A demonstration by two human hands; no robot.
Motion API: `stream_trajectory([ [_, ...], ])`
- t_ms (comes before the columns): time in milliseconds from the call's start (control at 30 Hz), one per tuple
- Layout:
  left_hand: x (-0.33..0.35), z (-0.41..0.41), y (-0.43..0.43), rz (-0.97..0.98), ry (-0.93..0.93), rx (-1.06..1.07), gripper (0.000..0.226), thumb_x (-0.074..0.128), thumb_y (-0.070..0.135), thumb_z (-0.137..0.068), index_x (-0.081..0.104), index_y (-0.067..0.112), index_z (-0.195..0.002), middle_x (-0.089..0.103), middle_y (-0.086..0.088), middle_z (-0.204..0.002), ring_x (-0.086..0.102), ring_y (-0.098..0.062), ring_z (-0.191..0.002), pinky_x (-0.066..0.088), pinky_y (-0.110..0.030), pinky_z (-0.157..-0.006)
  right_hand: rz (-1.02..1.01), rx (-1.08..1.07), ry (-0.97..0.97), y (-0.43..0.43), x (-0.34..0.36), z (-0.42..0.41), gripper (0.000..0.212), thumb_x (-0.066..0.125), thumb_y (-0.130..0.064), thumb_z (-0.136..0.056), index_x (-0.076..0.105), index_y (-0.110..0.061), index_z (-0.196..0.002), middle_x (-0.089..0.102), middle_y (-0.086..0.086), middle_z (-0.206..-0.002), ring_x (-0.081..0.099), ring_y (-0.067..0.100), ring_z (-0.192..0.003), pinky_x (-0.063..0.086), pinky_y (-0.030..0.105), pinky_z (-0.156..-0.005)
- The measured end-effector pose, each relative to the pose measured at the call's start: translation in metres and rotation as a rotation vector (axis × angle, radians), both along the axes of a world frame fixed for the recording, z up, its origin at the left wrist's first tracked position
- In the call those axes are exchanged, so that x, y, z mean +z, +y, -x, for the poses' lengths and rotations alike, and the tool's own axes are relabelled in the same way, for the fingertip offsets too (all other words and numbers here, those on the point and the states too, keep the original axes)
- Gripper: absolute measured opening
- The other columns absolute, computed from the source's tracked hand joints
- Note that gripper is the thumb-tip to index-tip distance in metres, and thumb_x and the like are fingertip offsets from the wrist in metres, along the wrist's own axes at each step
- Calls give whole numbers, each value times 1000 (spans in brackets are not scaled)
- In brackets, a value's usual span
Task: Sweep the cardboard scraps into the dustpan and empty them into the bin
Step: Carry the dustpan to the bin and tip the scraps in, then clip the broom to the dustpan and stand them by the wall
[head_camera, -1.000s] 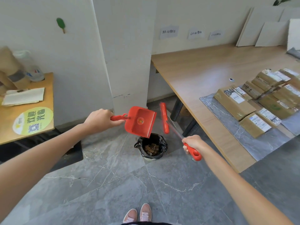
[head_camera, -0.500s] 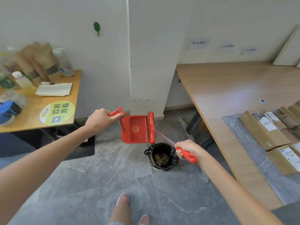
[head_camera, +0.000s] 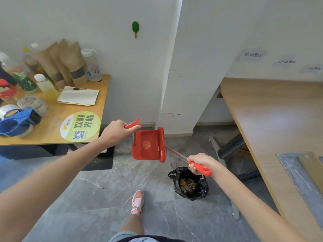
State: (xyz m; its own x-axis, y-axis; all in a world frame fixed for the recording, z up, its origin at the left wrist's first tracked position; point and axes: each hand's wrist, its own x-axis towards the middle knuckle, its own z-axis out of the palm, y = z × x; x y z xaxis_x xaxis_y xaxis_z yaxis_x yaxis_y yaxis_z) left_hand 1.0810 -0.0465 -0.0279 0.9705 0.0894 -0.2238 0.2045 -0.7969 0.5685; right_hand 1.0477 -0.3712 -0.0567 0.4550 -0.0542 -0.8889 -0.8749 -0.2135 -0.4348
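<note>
Head view: left hand (head_camera: 115,132) grips red dustpan (head_camera: 146,145) handle, pan empty; right hand (head_camera: 199,160) grips brush (head_camera: 161,145); brown scraps (head_camera: 187,185) in black-bagged bin (head_camera: 201,191).

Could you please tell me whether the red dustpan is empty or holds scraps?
Empty: the dustpan shows only bare red plastic; the cardboard scraps lie in the bin.

Both arms stretch forward, left hand (head_camera: 116,132) and right hand (head_camera: 199,161) each gripping.

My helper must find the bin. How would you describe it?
Look at the grey tiled floor beside the long wooden table. The bin stands there, just below the right hand. It alone has a black bag lining and brown cardboard scraps inside.
</note>
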Motion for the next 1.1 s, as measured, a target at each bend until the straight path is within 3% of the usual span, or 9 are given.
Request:
stream_trajectory([
  [200, -14, -48, 31, 76, 32, -44, 66, 57, 72, -78, 42, 14, -51, 34, 3, -43, 32, -17, -41, 24, -29, -50, 12, -3, 38, 55, -1, -53, 6, 46, -4, -94, 42, -5, -91, 46, 11, -68, 43, 10, -25, 36, 14, -30],
  [367, -25, -72, 43, 124, 69, -58, 61, 58, 63, -84, 41, 20, -44, 36, 7, -28, 32, -8, -28, 22, -27, -43, 11, 6, 54, 80, -6, -87, 8, 45, -2, -94, 41, -4, -88, 45, 12, -69, 42, 11, -24, 36, 14, -30],
  [567, -49, -106, 56, 174, 92, -37, 61, 57, 64, -84, 43, 21, -44, 37, 8, -30, 32, -7, -30, 26, -25, -44, 44, 55, 101, 89, -22, -130, 6, 46, -2, -94, 41, -3, -97, 45, 12, -65, 42, 11, -24, 36, 15, -30],
  [833, -85, -165, 55, 220, 176, 1, 59, 56, 65, -84, 50, 20, -47, 45, 13, -33, 39, -7, -35, 32, -24, -47, 48, 133, 187, 92, -47, -199, 5, 46, -3, -94, 43, -5, -91, 47, 11, -65, 43, 11, -27, 37, 15, -32],
  [1100, -124, -223, 40, 243, 301, 21, 60, 57, 65, -82, 46, 16, -49, 41, 10, -34, 39, -5, -31, 27, -18, -43, 59, 197, 282, 102, -81, -267, 18, 42, -5, -97, 42, -7, -79, 44, 9, -61, 41, 10, -27, 37, 14, -33],
])
